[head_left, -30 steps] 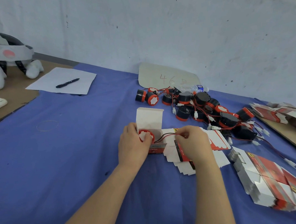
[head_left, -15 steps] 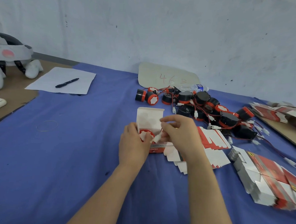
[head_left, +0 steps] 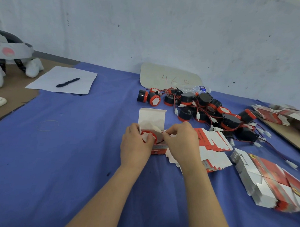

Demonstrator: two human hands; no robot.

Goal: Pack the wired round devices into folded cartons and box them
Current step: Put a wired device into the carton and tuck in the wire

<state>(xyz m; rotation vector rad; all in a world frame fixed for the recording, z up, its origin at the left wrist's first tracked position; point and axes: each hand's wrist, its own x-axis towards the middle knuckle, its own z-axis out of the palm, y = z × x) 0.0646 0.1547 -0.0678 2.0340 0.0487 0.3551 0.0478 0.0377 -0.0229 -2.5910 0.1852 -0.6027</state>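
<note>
Cardboard carton [head_left: 159, 149], small, white and red, stands on the tabletop between the hands, mouth up, its lid flap [head_left: 151, 116] raised on the far side. The red-rimmed round black device [head_left: 148, 137] sits inside. The left hand [head_left: 136, 146] grips the carton's left wall, thumb on the device. The right hand [head_left: 183, 145], nearer the loose thin red-and-black wire [head_left: 159, 141], pinches at the right edge, flap or wire unclear. The tuck probably goes leftward, inward.

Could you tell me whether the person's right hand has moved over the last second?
Yes. The right hand has shifted left, toward the open carton, which stayed put; its fingers now pinch at the carton's right edge.
</note>
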